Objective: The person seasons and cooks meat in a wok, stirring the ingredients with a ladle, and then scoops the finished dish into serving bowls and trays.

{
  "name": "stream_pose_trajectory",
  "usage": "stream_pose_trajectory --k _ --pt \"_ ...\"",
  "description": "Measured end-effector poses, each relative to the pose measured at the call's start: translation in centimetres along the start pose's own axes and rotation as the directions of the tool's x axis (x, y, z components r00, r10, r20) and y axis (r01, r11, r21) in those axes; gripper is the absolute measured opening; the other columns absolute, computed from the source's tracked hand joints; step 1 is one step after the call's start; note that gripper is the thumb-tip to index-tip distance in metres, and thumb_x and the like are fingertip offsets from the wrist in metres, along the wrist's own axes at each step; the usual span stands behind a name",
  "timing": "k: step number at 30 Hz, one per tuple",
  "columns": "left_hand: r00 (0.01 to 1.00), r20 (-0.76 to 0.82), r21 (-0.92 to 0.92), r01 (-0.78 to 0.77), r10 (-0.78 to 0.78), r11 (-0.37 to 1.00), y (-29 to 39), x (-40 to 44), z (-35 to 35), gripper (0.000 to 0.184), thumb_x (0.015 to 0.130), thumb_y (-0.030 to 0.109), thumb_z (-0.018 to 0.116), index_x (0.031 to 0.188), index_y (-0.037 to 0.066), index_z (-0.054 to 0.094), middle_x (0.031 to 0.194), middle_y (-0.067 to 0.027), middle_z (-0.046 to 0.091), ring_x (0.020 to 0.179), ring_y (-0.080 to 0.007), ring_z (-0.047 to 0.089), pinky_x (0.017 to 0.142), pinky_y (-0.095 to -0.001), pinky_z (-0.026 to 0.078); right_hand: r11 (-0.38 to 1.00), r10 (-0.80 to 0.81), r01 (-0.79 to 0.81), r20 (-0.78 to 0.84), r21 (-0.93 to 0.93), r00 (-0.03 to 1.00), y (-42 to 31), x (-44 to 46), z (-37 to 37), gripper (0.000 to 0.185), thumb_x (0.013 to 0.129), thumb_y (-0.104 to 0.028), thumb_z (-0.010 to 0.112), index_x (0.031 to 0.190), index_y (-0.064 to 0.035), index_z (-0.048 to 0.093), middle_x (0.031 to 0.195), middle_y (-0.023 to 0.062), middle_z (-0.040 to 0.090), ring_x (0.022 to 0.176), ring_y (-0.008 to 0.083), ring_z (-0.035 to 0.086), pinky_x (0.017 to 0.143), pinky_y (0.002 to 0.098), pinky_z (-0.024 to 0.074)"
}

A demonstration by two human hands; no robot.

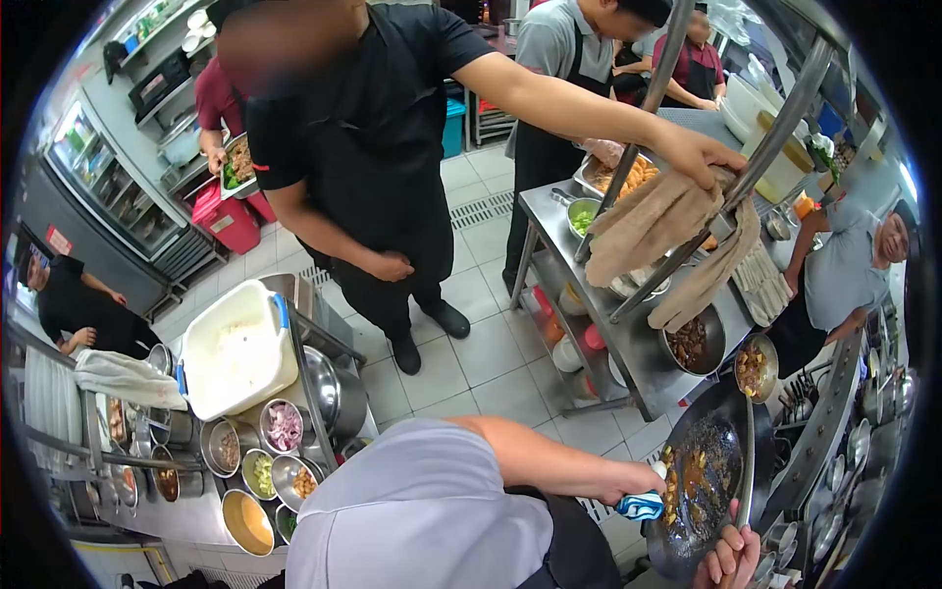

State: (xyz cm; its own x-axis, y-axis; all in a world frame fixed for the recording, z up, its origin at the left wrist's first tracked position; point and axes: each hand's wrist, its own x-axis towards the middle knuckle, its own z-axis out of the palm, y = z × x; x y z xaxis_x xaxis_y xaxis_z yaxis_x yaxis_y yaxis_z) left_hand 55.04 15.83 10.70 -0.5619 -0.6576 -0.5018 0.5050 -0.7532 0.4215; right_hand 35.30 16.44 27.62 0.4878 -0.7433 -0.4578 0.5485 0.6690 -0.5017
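My left hand [636, 478], at the end of my outstretched arm, is closed round the near edge of a dark wok [724, 422] with a folded blue-and-white cloth [641, 507] under it. The wok is tilted, with brown pieces of food and oily sauce inside. My right hand [731, 558] grips the long handle of a metal ladle [750, 456]. Its bowl, beyond the wok's far rim, is full of browned food pieces [754, 370].
A steel table [549, 211] bears a pot of dark food [695, 342] and trays. A person in black [383, 128] reaches to a rail with hanging brown cloths [653, 226]. On the left are a white tub [280, 368] and several ingredient bowls. Stove equipment lines the right.
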Motion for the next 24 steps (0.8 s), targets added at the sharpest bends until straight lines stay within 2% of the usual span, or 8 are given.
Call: stream_pose_trajectory --k 2,7,9,11,12,14,19,24 --pt "0.995 0.082 -0.085 -0.048 0.055 0.995 -0.7 0.7 0.2 0.011 0.084 0.009 0.061 0.093 0.004 0.064 0.076 -0.0040 0.066 0.061 -0.0148 0.065 0.053 -0.0291 0.052 1.000 0.010 -0.010 0.002 -0.001 1.000 -0.4 0.0 -0.2 0.054 0.101 -0.021 0.029 0.144 0.0104 0.024 0.076 0.0045 0.046 0.046 0.0111 0.045 0.036 0.0297 0.0400" --pt "0.999 0.030 -0.073 -0.027 0.030 0.997 -1.5 1.4 0.9 0.013 0.083 0.009 0.060 0.095 0.005 0.064 0.078 -0.0038 0.066 0.063 -0.0149 0.065 0.052 -0.0294 0.052 1.000 0.018 -0.019 0.031 0.005 0.999 -1.4 0.3 -0.9 0.054 0.101 -0.021 0.029 0.143 0.0106 0.025 0.075 0.0044 0.046 0.045 0.0108 0.045 0.035 0.0293 0.0398" --pt "0.998 -0.054 0.026 0.021 -0.019 0.999 -1.6 1.6 1.2 0.012 0.084 0.008 0.057 0.094 0.006 0.064 0.079 -0.0040 0.066 0.064 -0.0146 0.065 0.053 -0.0286 0.052 0.999 0.027 -0.028 0.054 0.021 0.998 -1.9 0.5 -1.4 0.053 0.101 -0.021 0.030 0.143 0.0107 0.025 0.075 0.0043 0.046 0.045 0.0107 0.045 0.035 0.0291 0.0398" --pt "1.000 -0.010 0.028 0.021 -0.021 0.999 -1.4 1.7 0.5 0.014 0.084 0.007 0.056 0.095 0.005 0.064 0.080 -0.0043 0.066 0.064 -0.0146 0.065 0.054 -0.0287 0.052 0.997 0.040 -0.046 0.083 0.067 0.996 -2.6 1.2 -1.7 0.053 0.101 -0.021 0.030 0.143 0.0107 0.025 0.075 0.0043 0.046 0.045 0.0105 0.045 0.035 0.0290 0.0397" --pt "0.999 0.044 0.035 0.029 -0.031 0.999 -1.4 1.8 0.9 0.017 0.084 0.007 0.055 0.097 0.005 0.064 0.080 -0.0045 0.066 0.064 -0.0146 0.065 0.055 -0.0288 0.053 0.997 -0.026 0.030 -0.062 0.072 0.998 -2.3 1.5 -0.9 0.048 0.098 -0.016 0.035 0.138 0.0102 0.033 0.067 0.0026 0.045 0.038 0.0102 0.042 0.030 0.0282 0.0388" --pt "0.996 0.070 0.024 -0.054 0.053 0.998 -0.8 0.8 1.6 0.012 0.083 0.009 0.056 0.090 0.001 0.062 0.076 -0.0057 0.066 0.063 -0.0151 0.065 0.053 -0.0303 0.052 0.999 -0.047 0.049 -0.066 0.019 0.997 -2.6 1.8 -0.4 0.045 0.098 -0.014 0.036 0.136 0.0099 0.036 0.068 0.0020 0.044 0.039 0.0091 0.040 0.031 0.0271 0.0380" --pt "0.991 0.133 -0.017 0.017 -0.014 1.000 -0.1 1.2 2.2 0.019 0.086 0.007 0.056 0.101 -0.001 0.064 0.087 -0.0090 0.070 0.072 -0.0170 0.068 0.064 -0.0312 0.056 0.993 -0.075 0.074 0.015 0.090 0.997 -3.0 2.1 -1.0 0.047 0.095 -0.009 0.036 0.137 0.0109 0.035 0.071 0.0043 0.047 0.042 0.0116 0.045 0.034 0.0285 0.0423" --pt "0.996 0.066 0.024 0.062 -0.064 0.998 -0.7 3.9 0.6 0.018 0.084 0.007 0.055 0.097 -0.001 0.064 0.083 -0.0089 0.068 0.072 -0.0172 0.068 0.064 -0.0309 0.056 0.983 -0.091 0.076 0.081 0.165 0.993 -3.3 0.8 -2.4 0.049 0.094 -0.007 0.034 0.139 0.0110 0.031 0.071 0.0055 0.047 0.041 0.0136 0.048 0.033 0.0308 0.0439"
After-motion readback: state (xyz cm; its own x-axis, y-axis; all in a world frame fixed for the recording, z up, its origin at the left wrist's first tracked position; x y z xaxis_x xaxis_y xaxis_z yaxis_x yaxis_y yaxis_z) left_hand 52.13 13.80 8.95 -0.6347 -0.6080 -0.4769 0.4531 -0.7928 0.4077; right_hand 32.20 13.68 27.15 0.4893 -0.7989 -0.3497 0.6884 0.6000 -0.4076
